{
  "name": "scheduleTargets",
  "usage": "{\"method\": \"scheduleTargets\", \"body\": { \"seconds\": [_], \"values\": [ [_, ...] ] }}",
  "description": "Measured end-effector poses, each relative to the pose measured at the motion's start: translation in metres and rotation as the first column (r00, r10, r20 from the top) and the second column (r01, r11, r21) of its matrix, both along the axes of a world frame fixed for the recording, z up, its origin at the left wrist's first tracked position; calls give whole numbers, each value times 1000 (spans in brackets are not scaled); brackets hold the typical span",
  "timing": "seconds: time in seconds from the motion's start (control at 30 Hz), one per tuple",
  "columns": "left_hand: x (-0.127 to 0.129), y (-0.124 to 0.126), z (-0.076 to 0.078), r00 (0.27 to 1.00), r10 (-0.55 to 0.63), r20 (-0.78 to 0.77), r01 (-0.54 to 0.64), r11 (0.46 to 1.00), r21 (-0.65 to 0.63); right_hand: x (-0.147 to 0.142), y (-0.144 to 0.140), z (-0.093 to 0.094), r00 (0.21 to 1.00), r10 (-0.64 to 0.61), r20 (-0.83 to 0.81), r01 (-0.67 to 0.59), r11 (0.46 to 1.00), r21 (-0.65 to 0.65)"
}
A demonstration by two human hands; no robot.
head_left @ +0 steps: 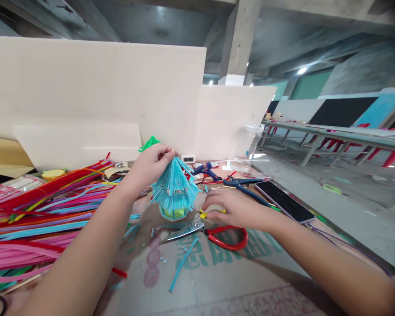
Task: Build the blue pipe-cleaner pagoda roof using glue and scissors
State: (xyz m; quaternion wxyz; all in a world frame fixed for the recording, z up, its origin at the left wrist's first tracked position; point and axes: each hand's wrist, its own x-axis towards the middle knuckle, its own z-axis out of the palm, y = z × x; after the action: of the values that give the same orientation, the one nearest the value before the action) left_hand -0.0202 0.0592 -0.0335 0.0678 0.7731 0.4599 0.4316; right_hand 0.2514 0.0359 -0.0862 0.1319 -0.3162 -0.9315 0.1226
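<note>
The left hand (151,164) held the top of a small blue pipe-cleaner craft (175,189), a cone-shaped skirt of blue strands over a yellow-green base, its fingers pinched together on the peak. The craft stood upright on the cardboard-covered desk (217,281), roughly in the middle of the view, with its base touching the surface.

The right hand (232,210) lay low on the desk just to the right of the craft, palm down, its fingers closed on a small yellow piece (204,213); how firmly it was gripped could not be told. Directly in front of that hand lay red-handled scissors (213,233), blades pointing left toward the craft's base, untouched.

A loose blue pipe-cleaner length (183,264) lay on the cardboard near the scissors, with small blue offcuts scattered around. A large heap of pipe cleaners (42,210) in pink, red, blue and purple spread across the left of the desk. Behind the right hand sat a blue glue gun (206,170), blue-handled pliers (242,183) and a dark smartphone (285,202). A clear plastic jar (248,145) stood further back beside white foam boards (118,87).
</note>
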Motion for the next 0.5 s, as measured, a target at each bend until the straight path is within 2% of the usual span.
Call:
{"method": "scheduleTargets", "body": {
  "seconds": [0.13, 0.27, 0.33, 0.5],
  "values": [
    [-1, -2, 1, 1000, -18, 5, 18, 999, -26, -20, 1, 3, 946, -175, -272, 186, 982, 15],
    [0, -4, 2, 1000, -23, 4, 23, 999, -29, -47, 12, 11, 854, -219, -472, 229, 973, -37],
    [1, -4, 3, 1000, -22, -1, 22, 999, -31, -58, 19, 15, 836, -223, -501, 223, 973, -61],
    [-1, -3, 3, 999, -29, -16, 28, 999, -23, -72, 30, 17, 875, -208, -437, 150, 975, -163]
  ]
}}
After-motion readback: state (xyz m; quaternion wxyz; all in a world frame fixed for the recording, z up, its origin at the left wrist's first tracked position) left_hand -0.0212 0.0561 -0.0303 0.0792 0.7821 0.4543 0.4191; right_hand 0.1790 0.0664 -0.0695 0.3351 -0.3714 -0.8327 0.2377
